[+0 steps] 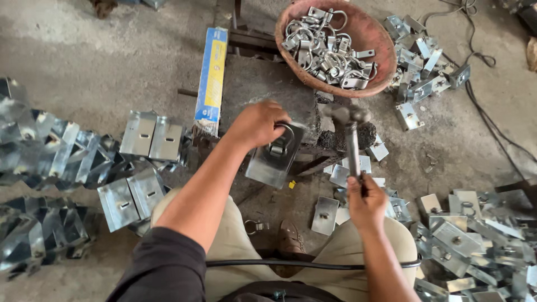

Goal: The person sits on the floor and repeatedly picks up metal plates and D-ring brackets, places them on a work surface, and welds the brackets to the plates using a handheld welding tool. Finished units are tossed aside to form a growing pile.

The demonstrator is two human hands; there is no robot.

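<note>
A bent metal plate with a ring is held down on the steel block by the left hand, fingers clamped on its top edge. Just right of the block, a hammer is gripped tight by the right hand. A reddish bowl of ring clips is sat behind the block, with a blue box along its left side.

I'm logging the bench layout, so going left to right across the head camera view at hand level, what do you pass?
Stacked folded metal brackets → blue and yellow box → left hand on a metal plate with a ring → hammer held by the right hand → heap of plates.
</note>
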